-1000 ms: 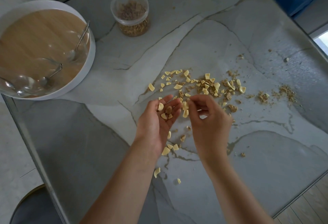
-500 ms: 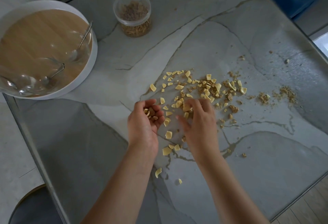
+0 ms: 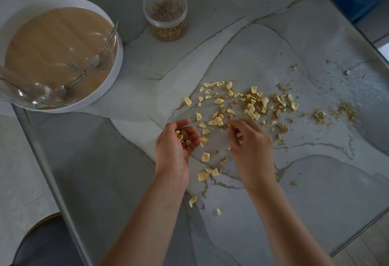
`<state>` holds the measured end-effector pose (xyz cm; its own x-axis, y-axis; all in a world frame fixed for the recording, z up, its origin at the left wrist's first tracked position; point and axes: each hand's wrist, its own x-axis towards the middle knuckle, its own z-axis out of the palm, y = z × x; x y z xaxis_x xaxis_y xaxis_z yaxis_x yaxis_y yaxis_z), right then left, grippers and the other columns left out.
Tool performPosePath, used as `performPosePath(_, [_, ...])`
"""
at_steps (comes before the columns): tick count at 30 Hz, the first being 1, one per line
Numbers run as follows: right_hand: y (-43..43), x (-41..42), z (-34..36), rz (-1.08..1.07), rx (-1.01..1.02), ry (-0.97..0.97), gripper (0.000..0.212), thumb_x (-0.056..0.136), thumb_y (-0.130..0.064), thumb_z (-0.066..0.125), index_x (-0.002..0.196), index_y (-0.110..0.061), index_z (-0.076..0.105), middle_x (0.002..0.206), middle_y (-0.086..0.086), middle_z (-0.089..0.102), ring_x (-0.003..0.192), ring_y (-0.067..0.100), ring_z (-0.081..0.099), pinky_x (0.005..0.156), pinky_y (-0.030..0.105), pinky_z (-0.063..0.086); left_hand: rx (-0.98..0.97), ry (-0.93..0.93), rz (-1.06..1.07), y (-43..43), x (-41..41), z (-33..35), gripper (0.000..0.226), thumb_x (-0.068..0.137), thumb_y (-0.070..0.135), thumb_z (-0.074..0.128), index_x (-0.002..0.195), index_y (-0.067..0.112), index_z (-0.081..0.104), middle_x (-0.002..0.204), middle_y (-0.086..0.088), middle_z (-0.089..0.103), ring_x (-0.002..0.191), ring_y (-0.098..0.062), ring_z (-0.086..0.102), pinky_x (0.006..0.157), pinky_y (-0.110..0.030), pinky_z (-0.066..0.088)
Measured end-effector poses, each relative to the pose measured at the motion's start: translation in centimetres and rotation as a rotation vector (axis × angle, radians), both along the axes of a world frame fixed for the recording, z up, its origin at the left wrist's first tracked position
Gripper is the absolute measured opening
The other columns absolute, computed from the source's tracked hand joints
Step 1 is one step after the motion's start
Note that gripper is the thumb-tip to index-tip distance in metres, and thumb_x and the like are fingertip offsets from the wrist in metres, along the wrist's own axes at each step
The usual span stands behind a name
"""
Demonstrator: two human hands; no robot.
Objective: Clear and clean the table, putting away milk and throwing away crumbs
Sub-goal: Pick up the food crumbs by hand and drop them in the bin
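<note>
Yellow flakes and brown crumbs (image 3: pixel 250 105) lie scattered over the grey marble table (image 3: pixel 252 38), mostly right of centre. My left hand (image 3: pixel 175 145) is cupped palm up just above the table and holds several collected crumbs. My right hand (image 3: pixel 250 145) is beside it with its fingertips pinched on a crumb at the near edge of the pile. A few loose flakes (image 3: pixel 205 174) lie between and below my hands. No milk is in view.
A round white tray with a wooden bottom (image 3: pixel 117 63) sits at the back left, holding glass bowls and spoons (image 3: pixel 109 38). A clear plastic jar of brown cereal (image 3: pixel 166 15) stands behind the crumbs. The table's edge runs along the left; a chair (image 3: pixel 48 244) shows below.
My left hand drew back to the left and curled around its crumbs. My right hand reached down into the pile and is now pinching a piece near the left hand.
</note>
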<state>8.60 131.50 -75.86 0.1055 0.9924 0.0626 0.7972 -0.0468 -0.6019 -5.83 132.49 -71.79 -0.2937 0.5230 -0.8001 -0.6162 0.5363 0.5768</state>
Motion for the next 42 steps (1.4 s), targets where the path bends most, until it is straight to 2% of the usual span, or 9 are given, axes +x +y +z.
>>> performPosePath(5, [-0.1,0.0,0.7,-0.121,-0.028,0.107,0.015,0.09,-0.01,0.066,0.101,-0.015,0.074,0.096,-0.007,0.07,0.074,0.001,0.062,0.072,0.003,0.047,0.009,-0.005,-0.063,-0.4,-0.4,-0.2,0.028,0.098,0.013,0.042,0.095,0.003,0.068,0.068,-0.006,0.065,0.061,-0.015,0.064,0.058,-0.027,0.056])
performPosePath(8, [-0.1,-0.9,2.3,-0.211,-0.025,0.3,0.013,0.087,-0.015,0.07,0.098,-0.02,0.075,0.089,-0.013,0.071,0.076,-0.001,0.066,0.072,0.005,0.048,0.007,-0.056,-0.157,-0.6,-0.3,-0.1,0.03,0.098,0.013,0.044,0.099,-0.001,0.07,0.075,-0.01,0.068,0.069,-0.019,0.068,0.066,-0.029,0.058])
performPosePath(13, [-0.6,-3.0,4.4,0.064,-0.106,0.4,0.013,0.086,-0.019,0.071,0.097,-0.025,0.075,0.091,-0.018,0.071,0.081,-0.001,0.066,0.073,0.01,0.051,-0.002,-0.187,-0.2,-1.1,0.0,0.2,0.038,0.099,0.021,0.041,0.109,-0.004,0.069,0.1,-0.02,0.073,0.092,-0.027,0.071,0.085,-0.035,0.058])
performPosePath(16, [-1.1,-2.3,3.6,0.071,-0.004,0.219,0.014,0.089,-0.023,0.067,0.102,-0.021,0.074,0.1,-0.013,0.068,0.084,-0.002,0.063,0.075,0.012,0.051,-0.036,-0.177,-0.079,-0.9,-0.4,0.4,0.026,0.097,0.015,0.047,0.089,0.002,0.069,0.08,-0.013,0.071,0.071,-0.02,0.068,0.061,-0.025,0.056])
performPosePath(19, [-1.1,-0.3,2.4,-0.115,-0.066,0.112,0.021,0.089,-0.025,0.066,0.109,-0.018,0.068,0.105,-0.007,0.063,0.082,0.003,0.057,0.071,0.014,0.05,-0.089,-0.096,-0.034,-0.7,-1.3,0.4,0.023,0.094,0.011,0.049,0.073,0.009,0.057,0.064,-0.006,0.061,0.054,-0.013,0.054,0.043,-0.02,0.038])
performPosePath(25, [-1.0,0.3,0.6,-0.064,-0.187,-0.015,0.02,0.087,-0.023,0.07,0.105,-0.018,0.064,0.104,-0.005,0.057,0.084,0.012,0.058,0.075,0.022,0.05,-0.065,0.034,-0.224,-1.1,-1.6,0.1,0.031,0.094,0.018,0.051,0.064,0.015,0.047,0.054,0.001,0.047,0.042,-0.009,0.031,0.04,-0.02,0.022])
performPosePath(29, [-0.6,0.0,1.1,-0.083,-0.14,0.05,0.016,0.087,-0.025,0.069,0.102,-0.019,0.07,0.095,-0.009,0.062,0.078,0.002,0.057,0.069,0.006,0.041,-0.047,0.096,-0.364,-1.5,-1.0,0.3,0.035,0.099,0.028,0.052,0.069,0.013,0.061,0.058,0.0,0.06,0.047,-0.009,0.049,0.046,-0.021,0.041])
performPosePath(34, [-0.8,-1.5,3.7,0.076,-0.069,0.218,0.022,0.087,-0.028,0.07,0.107,-0.021,0.071,0.095,-0.014,0.065,0.079,0.0,0.061,0.069,0.009,0.048,-0.047,-0.177,-0.296,-0.8,0.0,0.6,0.034,0.101,0.022,0.047,0.093,0.001,0.072,0.079,-0.01,0.072,0.069,-0.015,0.069,0.063,-0.026,0.057])
performPosePath(42, [-4.6,-0.3,2.1,0.009,-0.27,0.039,0.02,0.081,-0.03,0.075,0.091,-0.023,0.06,0.084,-0.014,0.052,0.07,-0.007,0.049,0.066,0.005,0.04,-0.104,0.011,-0.237,-0.3,-0.6,0.2,0.032,0.094,0.02,0.051,0.062,0.015,0.05,0.057,0.0,0.051,0.043,-0.008,0.037,0.039,-0.02,0.022])
